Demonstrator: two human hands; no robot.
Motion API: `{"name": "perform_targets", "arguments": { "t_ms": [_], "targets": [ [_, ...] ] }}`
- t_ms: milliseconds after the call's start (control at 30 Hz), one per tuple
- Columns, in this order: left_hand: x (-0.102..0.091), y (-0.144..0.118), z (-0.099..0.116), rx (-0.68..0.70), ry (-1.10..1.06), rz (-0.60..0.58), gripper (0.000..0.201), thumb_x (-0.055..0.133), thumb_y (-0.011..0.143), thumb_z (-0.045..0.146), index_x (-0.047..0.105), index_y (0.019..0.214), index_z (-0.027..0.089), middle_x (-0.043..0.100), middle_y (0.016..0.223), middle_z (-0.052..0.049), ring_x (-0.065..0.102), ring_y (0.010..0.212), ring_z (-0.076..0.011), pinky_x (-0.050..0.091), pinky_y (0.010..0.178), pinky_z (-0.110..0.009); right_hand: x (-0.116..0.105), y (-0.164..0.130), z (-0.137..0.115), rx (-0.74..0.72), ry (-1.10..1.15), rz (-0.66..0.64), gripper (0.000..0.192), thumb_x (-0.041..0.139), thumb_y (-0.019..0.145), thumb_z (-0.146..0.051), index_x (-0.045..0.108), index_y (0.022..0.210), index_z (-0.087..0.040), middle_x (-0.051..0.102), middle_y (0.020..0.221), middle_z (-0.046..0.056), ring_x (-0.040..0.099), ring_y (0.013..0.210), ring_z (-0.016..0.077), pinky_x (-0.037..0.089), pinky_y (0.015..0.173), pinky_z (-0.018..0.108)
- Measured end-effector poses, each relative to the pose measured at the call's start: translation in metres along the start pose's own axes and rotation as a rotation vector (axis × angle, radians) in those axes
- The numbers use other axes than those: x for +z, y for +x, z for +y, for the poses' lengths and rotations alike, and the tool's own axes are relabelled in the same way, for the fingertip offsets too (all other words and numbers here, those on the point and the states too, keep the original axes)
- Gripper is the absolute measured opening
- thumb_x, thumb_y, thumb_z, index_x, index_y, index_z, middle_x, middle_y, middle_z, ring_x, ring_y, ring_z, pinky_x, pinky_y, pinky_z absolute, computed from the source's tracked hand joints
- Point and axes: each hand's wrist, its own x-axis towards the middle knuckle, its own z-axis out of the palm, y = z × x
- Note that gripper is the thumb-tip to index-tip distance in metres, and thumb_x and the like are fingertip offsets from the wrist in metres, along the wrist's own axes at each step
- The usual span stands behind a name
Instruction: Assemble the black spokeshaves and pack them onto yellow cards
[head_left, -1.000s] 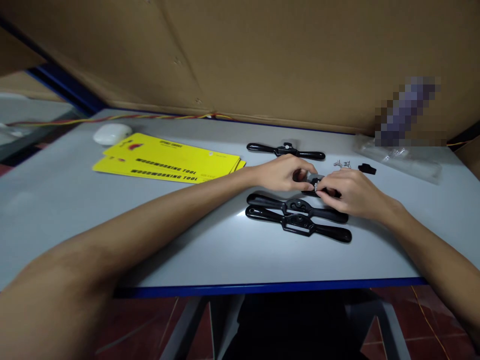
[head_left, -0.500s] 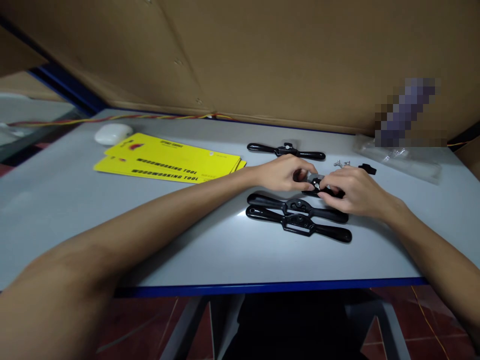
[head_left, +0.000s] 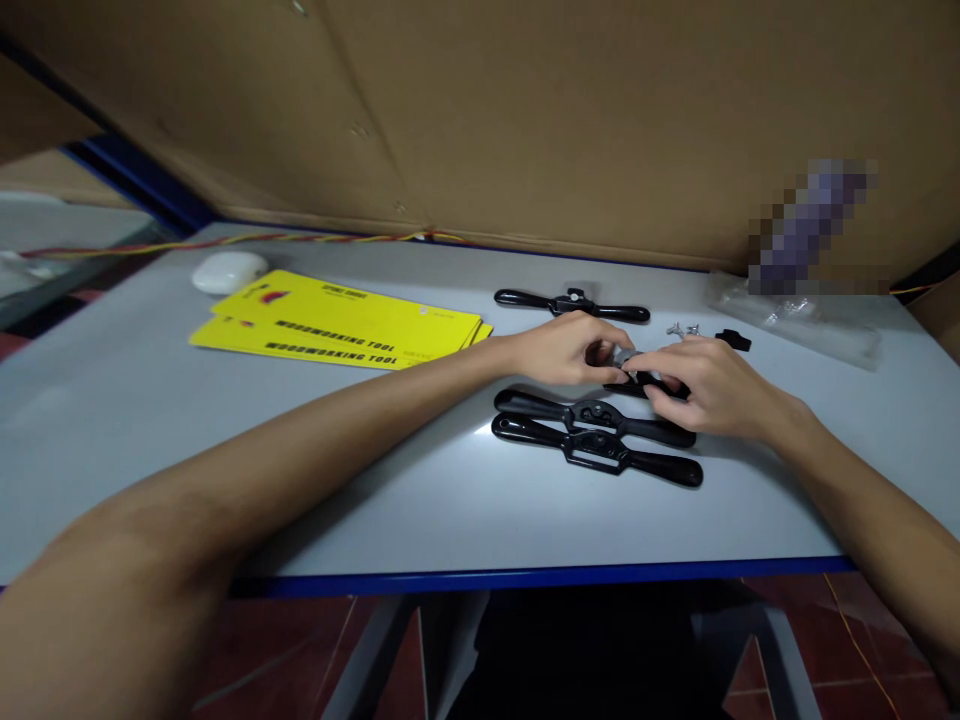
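The left hand (head_left: 566, 348) is closed around one side of a black tool (head_left: 641, 388); the right hand (head_left: 703, 385) has its fingers at the tool's middle and other side, though I cannot tell whether they grip. That tool is between both hands, over a grey table (head_left: 360, 530) with a cardboard wall (head_left: 525, 130) behind and red floor tiles (head_left: 277, 650) below. From left to right come one rounded white object (head_left: 229, 272), at least two overlapping yellow cards (head_left: 367, 310), one back tool (head_left: 574, 302) and two front tools (head_left: 600, 445) (four tools, counting the held one), two silver screws (head_left: 693, 330), one small black plate (head_left: 733, 340) and one plastic bag (head_left: 810, 325). A wide stretch of tabletop separates the front tools from the blue front edge (head_left: 540, 578).
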Motion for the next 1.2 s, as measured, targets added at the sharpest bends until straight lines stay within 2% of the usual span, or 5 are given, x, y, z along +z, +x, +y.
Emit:
{"name": "perform_targets", "arguments": {
  "t_ms": [133,333,500,767,1200],
  "targets": [
    [-0.0003,0.0001,0.0001,-0.008,-0.001,-0.001,0.033,0.064,0.093,0.043,0.075,0.106,0.015,0.06,0.071,0.001,0.051,0.062,-0.0127,0.039,0.063,-0.027,-0.003,0.0003,0.0,0.041,0.006,0.007,0.029,0.052,0.091,-0.02,0.076,0.107,-0.021,0.064,0.067,0.0,0.051,0.062,0.0176,0.036,0.074,0.034],
    [0.0003,0.0011,0.0007,-0.009,0.009,0.002,0.03,0.065,0.092,0.043,0.075,0.101,0.016,0.058,0.068,0.002,0.049,0.06,-0.0124,0.038,0.062,-0.027,-0.0066,0.0013,-0.0029,0.144,0.049,-0.105,0.024,0.057,0.087,-0.024,0.07,0.107,-0.02,0.052,0.063,-0.005,0.044,0.059,0.0158,0.03,0.067,0.031],
    [0.001,0.0012,-0.0001,-0.011,0.011,0.003,0.033,0.064,0.091,0.043,0.076,0.102,0.015,0.059,0.069,0.001,0.05,0.061,-0.0127,0.038,0.062,-0.028,-0.0057,0.0007,-0.0016,0.141,0.065,-0.138,0.02,0.056,0.087,-0.022,0.073,0.098,-0.02,0.057,0.066,-0.003,0.044,0.061,0.0151,0.029,0.067,0.031],
    [0.0001,0.0011,0.0015,-0.002,0.02,-0.002,0.03,0.062,0.091,0.04,0.076,0.103,0.016,0.059,0.069,0.001,0.049,0.062,-0.0125,0.039,0.062,-0.027,-0.0002,-0.0025,-0.0007,0.034,0.067,-0.078,0.038,0.053,0.092,-0.019,0.078,0.121,-0.022,0.075,0.085,0.002,0.053,0.067,0.0163,0.033,0.073,0.033],
    [0.0001,0.0002,0.0008,-0.022,0.031,-0.006,0.032,0.065,0.092,0.042,0.075,0.106,0.016,0.06,0.072,0.0,0.051,0.063,-0.0136,0.039,0.063,-0.028,-0.0044,0.0003,-0.0011,0.089,0.006,-0.056,0.03,0.053,0.09,-0.021,0.074,0.112,-0.021,0.056,0.063,-0.004,0.043,0.059,0.016,0.033,0.072,0.032]
  ]
}}
